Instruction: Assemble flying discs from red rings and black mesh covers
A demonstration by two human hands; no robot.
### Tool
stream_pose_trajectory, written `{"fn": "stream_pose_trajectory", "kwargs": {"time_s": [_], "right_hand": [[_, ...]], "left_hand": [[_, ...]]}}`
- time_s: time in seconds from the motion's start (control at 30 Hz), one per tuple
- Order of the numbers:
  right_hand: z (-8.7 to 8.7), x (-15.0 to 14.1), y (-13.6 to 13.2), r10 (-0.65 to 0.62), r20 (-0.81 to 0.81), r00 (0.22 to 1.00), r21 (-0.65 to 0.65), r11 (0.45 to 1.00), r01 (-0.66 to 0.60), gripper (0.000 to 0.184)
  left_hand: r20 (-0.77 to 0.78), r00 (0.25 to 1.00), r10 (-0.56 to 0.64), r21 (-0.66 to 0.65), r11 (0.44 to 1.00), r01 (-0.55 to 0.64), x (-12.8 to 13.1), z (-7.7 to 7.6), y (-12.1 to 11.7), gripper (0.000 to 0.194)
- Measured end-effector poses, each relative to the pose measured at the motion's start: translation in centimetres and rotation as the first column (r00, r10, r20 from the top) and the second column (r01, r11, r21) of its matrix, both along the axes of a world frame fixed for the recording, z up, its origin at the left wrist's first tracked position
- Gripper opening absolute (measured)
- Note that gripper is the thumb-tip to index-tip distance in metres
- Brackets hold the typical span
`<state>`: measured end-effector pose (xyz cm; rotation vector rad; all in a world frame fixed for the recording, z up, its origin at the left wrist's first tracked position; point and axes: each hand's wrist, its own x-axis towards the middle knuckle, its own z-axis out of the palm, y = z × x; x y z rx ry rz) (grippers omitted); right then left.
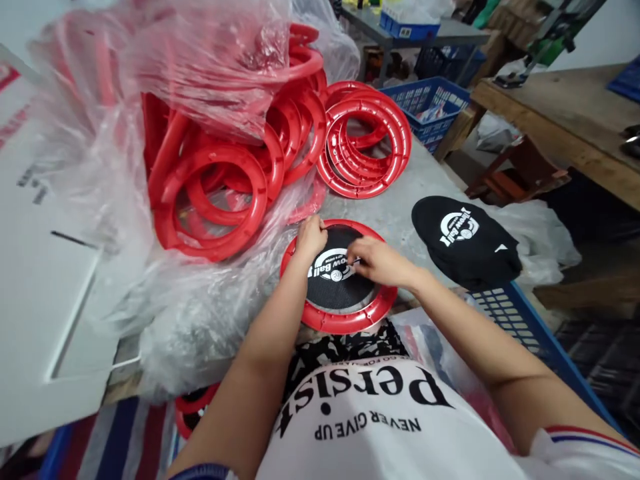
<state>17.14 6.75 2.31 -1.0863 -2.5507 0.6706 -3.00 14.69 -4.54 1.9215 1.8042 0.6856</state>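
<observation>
A red plastic ring [333, 323] lies at the table's near edge, close to my body. Inside it is a black mesh disc [340, 293] with a white "Throw Ball" print. My left hand [311, 238] is closed at the ring's far left rim, where the mesh edge meets it. Over the print, the fingers of my right hand [373, 260] are pinched together. A small dark bit shows at their tips, too small to name. To the right rests a stack of black printed fabric discs [467, 243].
Several red rings spill from a clear plastic bag [210, 60] at the back left. More rings [367, 140] are stacked beyond my hands. A blue crate [530, 327] stands at the right; another blue basket [425, 100] is behind. A white carton [45, 320] borders the left side.
</observation>
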Motion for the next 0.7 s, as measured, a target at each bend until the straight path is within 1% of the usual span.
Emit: {"fn": "stream_pose_trajectory", "kwargs": {"time_s": [0.03,0.07,0.13,0.23,0.3,0.37,0.4,0.47,0.5,0.53,0.6,0.63,0.67,0.7], "right_hand": [[-0.2,0.1,-1.4,0.039,0.056,0.998,-0.033,0.999,-0.037,0.010],[-0.6,0.1,-2.5,0.050,0.111,0.993,-0.062,0.997,-0.043,0.011],[-1.9,-0.1,-4.2,0.014,0.220,0.975,-0.083,0.997,0.004,0.011],[-3.3,-0.5,-5.2,-0.054,0.326,0.944,-0.034,0.997,0.068,0.017],[-3.6,-0.8,-5.3,-0.067,0.361,0.930,0.005,0.998,0.070,0.021],[-3.6,-1.1,-5.4,-0.077,0.380,0.922,0.036,0.997,0.068,0.021],[-3.6,-1.2,-5.5,-0.084,0.382,0.920,0.053,0.996,0.069,0.019],[-3.8,-1.4,-5.9,-0.105,0.373,0.922,0.089,0.993,0.077,0.010],[-3.9,-1.4,-6.0,-0.116,0.366,0.923,0.108,0.991,0.082,0.004],[-4.1,-1.4,-6.1,-0.129,0.358,0.925,0.126,0.988,0.089,0.005],[-4.5,-1.4,-6.3,-0.150,0.335,0.930,0.147,0.983,0.105,0.014],[-4.6,-1.3,-6.3,-0.150,0.316,0.937,0.138,0.984,0.111,0.015],[-4.6,-1.2,-6.2,-0.145,0.288,0.947,0.116,0.986,0.116,0.014],[-4.6,-1.0,-6.1,-0.142,0.255,0.956,0.086,0.989,0.124,0.014]], "left_hand": [[-0.001,1.000,0.029,-0.009,1.000,-0.029,0.0,0.0,0.0,0.013],[-0.004,0.999,0.051,-0.021,0.998,-0.051,0.0,0.1,-0.1,0.014],[-0.011,0.997,0.072,-0.050,0.996,-0.072,-0.1,0.4,-0.1,0.015],[-0.033,0.998,0.058,-0.098,0.993,-0.061,-0.3,1.4,-0.2,0.019],[-0.064,0.997,0.031,-0.127,0.991,-0.039,-0.5,2.4,-0.2,0.022],[-0.110,0.994,0.006,-0.141,0.990,-0.021,-0.7,3.8,-0.3,0.025],[-0.136,0.991,-0.004,-0.139,0.990,-0.016,-0.7,4.6,-0.3,0.027],[-0.189,0.982,-0.015,-0.127,0.992,-0.009,-0.7,6.3,-0.8,0.031],[-0.211,0.977,-0.019,-0.122,0.992,-0.007,-0.6,7.1,-1.4,0.032],[-0.229,0.973,-0.021,-0.118,0.993,-0.007,-0.5,7.8,-2.1,0.033],[-0.261,0.965,-0.030,-0.086,0.996,0.008,-0.2,8.7,-4.5,0.028],[-0.272,0.961,-0.046,-0.059,0.998,0.031,-0.1,8.9,-6.1,0.022],[-0.293,0.953,-0.080,-0.003,0.997,0.083,0.0,8.7,-7.9,0.017],[-0.305,0.942,-0.142,0.040,0.986,0.161,0.1,8.4,-9.7,0.015]]}}
